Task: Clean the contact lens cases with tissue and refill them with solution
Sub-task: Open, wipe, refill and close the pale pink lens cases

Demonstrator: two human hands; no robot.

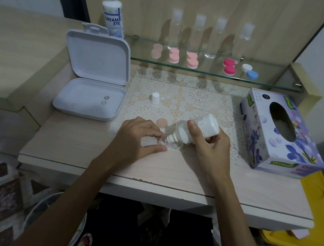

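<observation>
At the far left of the pale wood-grain counter point(70, 147) sits a white hinged plastic box point(92, 92), lid propped open, with two small round lenses lying in its tray. Behind it stands a tall white solution bottle with a blue label point(113, 9). To its right, a small white screw cap point(155, 97) stands alone on the cream lace mat point(202, 99).

Nearer the front edge, the left hand point(138, 138) curls thumb and forefinger around a small clear contact lens case cup point(162, 142), steadying it on the counter. Just behind the fingers lies a round peach-coloured case lid point(161, 122), off its cup. The right hand point(210, 146) grips a small white squeeze bottle point(193, 130), tipped sharply so that its ribbed nozzle points down into the cup. Whether liquid is flowing cannot be told.

This looks like the refilling step for this one case. The next move probably calls for a gentle squeeze, then righting the bottle and screwing the peach lid back on.

On the glass shelf point(266, 83) behind, four clear bottles stand in a row above five lens cases: three pale pink pairs, one magenta pair point(229, 66) and one white-and-blue pair. They seem to be waiting their turn. At far right, a lilac flowered tissue box point(280, 135) rests within reach.
</observation>
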